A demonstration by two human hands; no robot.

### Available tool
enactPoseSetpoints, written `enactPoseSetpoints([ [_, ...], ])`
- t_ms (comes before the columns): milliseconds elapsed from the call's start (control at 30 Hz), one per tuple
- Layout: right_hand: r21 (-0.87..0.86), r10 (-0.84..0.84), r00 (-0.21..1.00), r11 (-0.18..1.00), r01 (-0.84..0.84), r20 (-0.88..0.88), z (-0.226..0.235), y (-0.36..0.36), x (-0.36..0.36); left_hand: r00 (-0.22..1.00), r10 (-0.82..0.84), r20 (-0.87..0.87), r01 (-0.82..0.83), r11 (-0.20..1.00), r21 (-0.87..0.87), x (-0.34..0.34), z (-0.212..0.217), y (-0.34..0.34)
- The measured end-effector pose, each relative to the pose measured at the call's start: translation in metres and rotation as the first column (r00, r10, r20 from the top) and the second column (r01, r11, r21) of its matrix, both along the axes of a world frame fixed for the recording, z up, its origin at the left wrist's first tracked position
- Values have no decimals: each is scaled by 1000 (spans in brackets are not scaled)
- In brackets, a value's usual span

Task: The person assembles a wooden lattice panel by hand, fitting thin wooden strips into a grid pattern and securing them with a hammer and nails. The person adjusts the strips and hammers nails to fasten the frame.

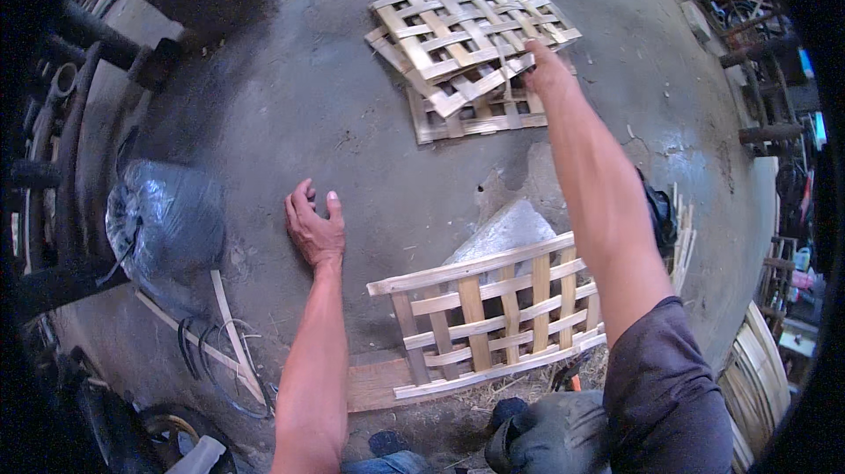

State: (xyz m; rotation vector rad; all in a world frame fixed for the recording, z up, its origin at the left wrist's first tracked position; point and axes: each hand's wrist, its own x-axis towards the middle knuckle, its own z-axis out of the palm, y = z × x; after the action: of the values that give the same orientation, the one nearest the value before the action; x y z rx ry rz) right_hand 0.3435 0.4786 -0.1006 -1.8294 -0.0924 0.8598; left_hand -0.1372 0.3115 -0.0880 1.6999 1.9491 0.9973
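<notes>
A stack of woven bamboo panels lies on the floor ahead of me, its pieces overlapping at different angles. My right hand reaches out to the stack's right side and grips the edge of the upper panel; some of its fingers are hidden. My left hand hovers over the floor to the left, fingers partly curled and apart, holding nothing. Close to my body, another woven bamboo panel stands tilted between my arms, apart from both hands. Behind it shows a pale flat slab, partly covered.
A tied plastic bag sits at the left, near loose bamboo strips and dark looped cord. Under the near panel lies a wooden board. More bamboo strips are bundled at the lower right, with cluttered racks along both sides.
</notes>
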Motion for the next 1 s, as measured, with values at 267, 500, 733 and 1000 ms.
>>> enactPoseSetpoints([
  [267,-284,41,997,959,-22,63,16,-103,-32,998,-15,-53,16,1000,5,-10,1,0],
  [500,-450,355,610,893,3,709,53,-106,0,995,-10,-103,9,1000,-7,-17,4,2],
  [733,-564,568,802,730,-385,186,51,-63,56,992,0,-122,-5,999,-43,-17,0,1],
  [1000,-52,553,805,816,-575,-216,71,-106,62,989,-24,-145,28,999,27,-14,1,1],
])
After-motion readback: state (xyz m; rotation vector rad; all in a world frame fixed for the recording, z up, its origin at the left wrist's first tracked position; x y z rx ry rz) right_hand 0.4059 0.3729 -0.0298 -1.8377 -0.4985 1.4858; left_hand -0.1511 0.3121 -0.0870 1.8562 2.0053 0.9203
